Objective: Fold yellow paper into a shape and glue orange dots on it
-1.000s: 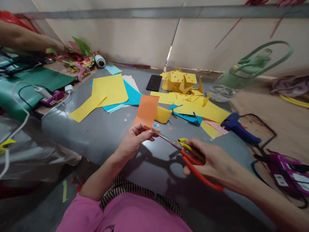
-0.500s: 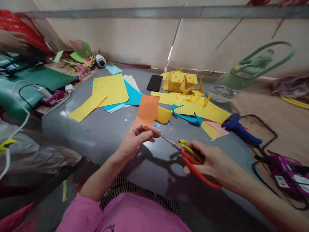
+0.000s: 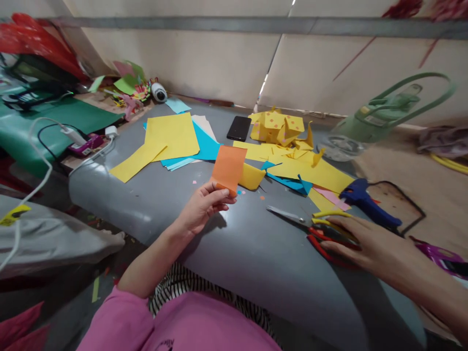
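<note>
Orange paper (image 3: 229, 165) is in the left hand (image 3: 204, 207), thumb and fingers clamped on its near end, which looks curled under the thumb. Sheet sits above the middle of the worktop (image 3: 153, 204), far end overlapping the blue sheet (image 3: 206, 144) in view, folded yellow piece (image 3: 253, 177) just to its right. Can't tell if the far end touches anything.

Right hand (image 3: 351, 243) has the scissors (image 3: 301, 220) by the yellow and red handles: fingers above, thumb below, grip partly hidden. Blades look slightly parted, point left toward the orange paper, well apart from it. Can't tell if they touch the surface.

Around: yellow square sheet (image 3: 171, 136) on the blue one, yellow strip (image 3: 135, 165) overlapping its near left corner. Black phone (image 3: 239, 128) lies flat behind the orange paper, spotted yellow paper model (image 3: 270, 127) right beside it. Blue glue gun (image 3: 369, 204) lies just beyond the right hand, pale green bottle (image 3: 375, 114) tilted in view behind that.
</note>
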A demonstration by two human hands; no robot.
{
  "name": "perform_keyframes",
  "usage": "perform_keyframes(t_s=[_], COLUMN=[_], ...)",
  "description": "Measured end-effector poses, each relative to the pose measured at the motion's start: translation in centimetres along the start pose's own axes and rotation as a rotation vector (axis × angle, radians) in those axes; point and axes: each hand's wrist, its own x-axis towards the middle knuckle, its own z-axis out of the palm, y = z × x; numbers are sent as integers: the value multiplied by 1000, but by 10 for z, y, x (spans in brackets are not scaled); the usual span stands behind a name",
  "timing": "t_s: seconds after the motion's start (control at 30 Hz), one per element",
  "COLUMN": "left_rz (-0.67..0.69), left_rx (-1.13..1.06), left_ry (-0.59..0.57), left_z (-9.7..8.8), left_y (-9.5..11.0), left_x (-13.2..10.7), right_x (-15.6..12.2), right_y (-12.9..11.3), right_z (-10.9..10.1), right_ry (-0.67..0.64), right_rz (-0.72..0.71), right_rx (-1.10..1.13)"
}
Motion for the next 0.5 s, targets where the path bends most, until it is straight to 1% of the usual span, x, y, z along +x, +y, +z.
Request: perform_keyframes(t_s=[0.03, 0.07, 0.1, 0.13, 0.17, 0.23, 0.3, 0.37, 0.5], left_rz=[3, 11, 23, 37, 52, 88, 126, 162, 197], left_rx=[10, 29, 58, 99, 145, 221, 260, 281, 320], left_ry=[-15, -31, -48, -63, -77, -101, -113, -107, -77], left_z=[2, 4, 7, 11, 15, 23, 27, 27, 23], left_y=[-1, -3, -5, -8, -10, -15, -19, -22, -26], left_x=[1, 1, 1, 0, -1, -4, -8, -10, -9], right_x=[0, 0, 2, 4, 8, 18, 28, 36, 41], right_y=[-5, -15, -30, -47, -65, -99, -121, -131, -127], right_z=[-3, -6, -7, -7, -5, 3, 12, 21, 29], right_ry=[-21, 2, 103, 88, 20, 3, -20, -42, -61], right_rz=[-35, -70, -88, -105, -127, -134, -160, -170, -140], right_rx=[-39, -59, -25, 41, 127, 277, 380, 442, 498])
